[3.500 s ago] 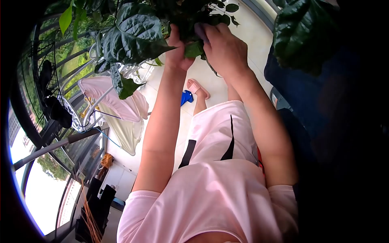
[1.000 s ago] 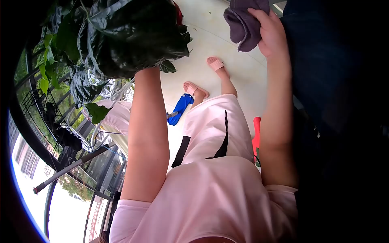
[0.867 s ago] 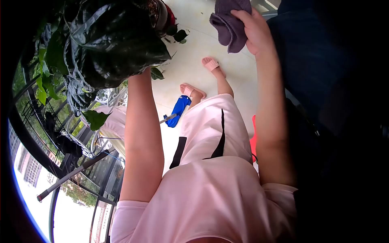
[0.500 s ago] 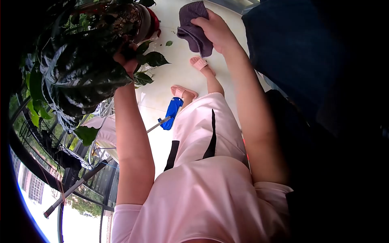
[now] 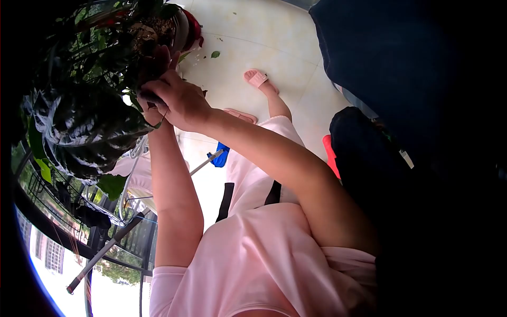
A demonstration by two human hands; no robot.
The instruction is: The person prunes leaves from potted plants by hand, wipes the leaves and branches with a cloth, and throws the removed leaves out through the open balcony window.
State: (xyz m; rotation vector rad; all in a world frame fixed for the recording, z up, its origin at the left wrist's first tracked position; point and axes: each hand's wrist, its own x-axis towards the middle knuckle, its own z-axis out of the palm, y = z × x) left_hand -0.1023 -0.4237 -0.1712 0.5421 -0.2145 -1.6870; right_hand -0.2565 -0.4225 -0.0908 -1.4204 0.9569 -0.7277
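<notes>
My left hand [image 5: 162, 59] reaches into the dark foliage at the upper left, its visible fingers stretched out and apart; leaves and my other hand hide its palm. Across its wrist side lies my right hand [image 5: 182, 103], closed on the purple cloth [image 5: 151, 97], of which only a dark edge shows. The two hands are close together among the leaves. A big glossy dark green leaf [image 5: 87, 129] hangs just left of them. Above them is the plant's pot [image 5: 182, 29], with red at its outer side.
Pink slippers [image 5: 255, 78] are on the tiled floor [image 5: 285, 31], with a fallen leaf [image 5: 215, 54]. A blue object [image 5: 218, 157] with a pole lies by the legs. Dark blue fabric [image 5: 364, 53] fills the right; a drying rack, hanging clothes and railing [image 5: 53, 222] are at left.
My right hand has carried the purple cloth from the right, over the floor, down and left to my left hand in the foliage. The view has shifted, showing more of the pot.
</notes>
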